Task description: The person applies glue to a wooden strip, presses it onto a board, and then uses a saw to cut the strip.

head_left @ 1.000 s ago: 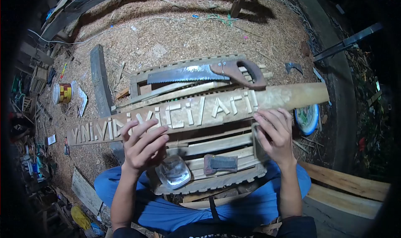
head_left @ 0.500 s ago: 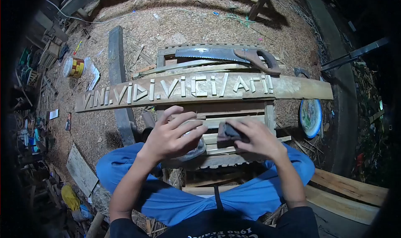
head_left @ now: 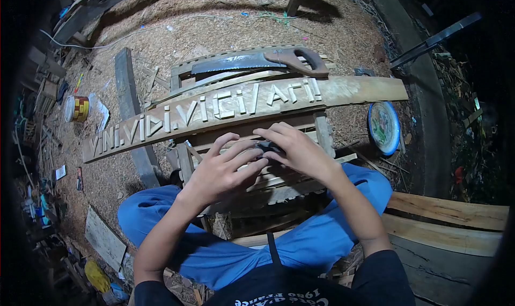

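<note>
My right hand (head_left: 299,151) curls its fingers at a small dark block (head_left: 264,146), mostly hidden between my hands. Close beside it, my left hand (head_left: 222,172) has bent, spread fingers, their tips near the block; nothing shows in that hand, though its thumb and palm side are hidden. Just beyond my hands lies a long wooden board (head_left: 370,89) bearing raised letters of pale wood strips (head_left: 214,108) that read "ViNi.ViDi.ViCi/Ari!". Under it is a slatted wooden pallet (head_left: 323,134).
A handsaw (head_left: 241,62) lies behind the board. At right stands a blue-rimmed plate (head_left: 384,129), with planks (head_left: 445,233) below. A dark beam (head_left: 127,86) runs under the board's left part. A paint bucket (head_left: 76,108) sits on the shaving-covered ground.
My right hand has moved left and forward with the dark block, close to my left hand. The view has shifted, so the board appears farther left and more tilted.
</note>
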`<control>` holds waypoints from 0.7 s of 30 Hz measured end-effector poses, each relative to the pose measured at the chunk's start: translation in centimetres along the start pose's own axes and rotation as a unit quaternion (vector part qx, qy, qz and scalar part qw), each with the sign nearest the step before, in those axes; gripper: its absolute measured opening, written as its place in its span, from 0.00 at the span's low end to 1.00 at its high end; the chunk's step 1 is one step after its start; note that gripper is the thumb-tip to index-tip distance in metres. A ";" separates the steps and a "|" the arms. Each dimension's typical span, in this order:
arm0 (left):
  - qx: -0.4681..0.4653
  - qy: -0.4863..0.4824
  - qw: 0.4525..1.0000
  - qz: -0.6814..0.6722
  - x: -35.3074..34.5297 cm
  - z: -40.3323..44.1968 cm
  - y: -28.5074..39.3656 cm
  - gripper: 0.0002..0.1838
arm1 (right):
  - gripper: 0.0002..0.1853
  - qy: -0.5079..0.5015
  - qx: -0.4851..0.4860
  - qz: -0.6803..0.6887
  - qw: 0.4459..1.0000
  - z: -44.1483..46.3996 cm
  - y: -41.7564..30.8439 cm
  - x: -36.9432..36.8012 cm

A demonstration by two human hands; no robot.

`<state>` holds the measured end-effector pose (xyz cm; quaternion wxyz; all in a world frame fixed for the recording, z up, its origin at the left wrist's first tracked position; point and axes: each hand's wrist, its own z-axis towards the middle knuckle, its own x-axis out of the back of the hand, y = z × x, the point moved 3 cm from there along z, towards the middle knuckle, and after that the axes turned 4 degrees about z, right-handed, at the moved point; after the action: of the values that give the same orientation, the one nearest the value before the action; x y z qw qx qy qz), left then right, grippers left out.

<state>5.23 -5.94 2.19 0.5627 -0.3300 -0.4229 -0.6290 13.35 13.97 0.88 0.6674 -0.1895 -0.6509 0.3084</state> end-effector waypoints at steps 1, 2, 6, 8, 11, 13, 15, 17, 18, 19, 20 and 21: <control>-0.005 -0.005 1.000 0.001 -0.3 0.2 0.0 0.21 | 0.31 0.003 0.001 -0.003 1.000 -0.2 0.4 0.2; -0.007 -0.004 1.000 0.002 -0.5 0.6 0.3 0.21 | 0.28 -0.011 -0.007 0.002 1.000 -0.4 1.3 0.1; 0.018 -0.022 1.000 -0.011 -1.7 1.4 0.9 0.18 | 0.31 -0.065 -0.027 -0.010 0.997 -1.5 2.6 0.4; 0.016 -0.022 1.000 -0.006 -2.4 2.0 1.1 0.18 | 0.49 -0.076 -0.032 0.024 0.996 -1.9 1.8 1.5; 0.018 -0.032 0.999 -0.007 -2.9 2.3 1.1 0.17 | 0.66 -0.147 -0.128 -0.020 0.981 -2.7 0.9 3.0; 0.026 -0.045 0.999 -0.014 -3.1 2.5 1.0 0.16 | 0.74 -0.139 -0.122 -0.058 0.981 -3.4 1.1 3.0; 0.026 -0.055 0.998 -0.013 -3.2 2.6 1.0 0.17 | 0.73 -0.161 -0.149 -0.114 0.969 -4.0 1.2 2.8; 0.019 -0.079 0.996 -0.026 -3.7 2.5 0.8 0.22 | 0.67 -0.140 -0.126 -0.128 0.974 -4.6 0.7 2.4; 0.018 -0.080 0.996 -0.026 -3.9 2.6 0.8 0.22 | 0.64 -0.152 -0.136 -0.107 0.973 -4.8 0.5 2.1; 0.018 -0.081 0.996 -0.025 -3.9 2.6 0.7 0.21 | 0.62 -0.163 -0.146 -0.085 0.972 -5.0 0.3 1.8; 0.020 -0.081 0.996 -0.024 -3.9 2.6 0.6 0.20 | 0.60 -0.147 -0.126 -0.062 0.979 -5.4 0.6 1.0; 0.021 -0.080 0.996 -0.022 -3.8 2.7 0.6 0.20 | 0.62 -0.150 -0.133 -0.062 0.978 -5.4 0.4 0.5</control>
<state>6.20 -1.82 0.03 0.5202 -0.3579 -0.4869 -0.6035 18.59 15.36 0.56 0.5489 -0.1873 -0.7891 0.2025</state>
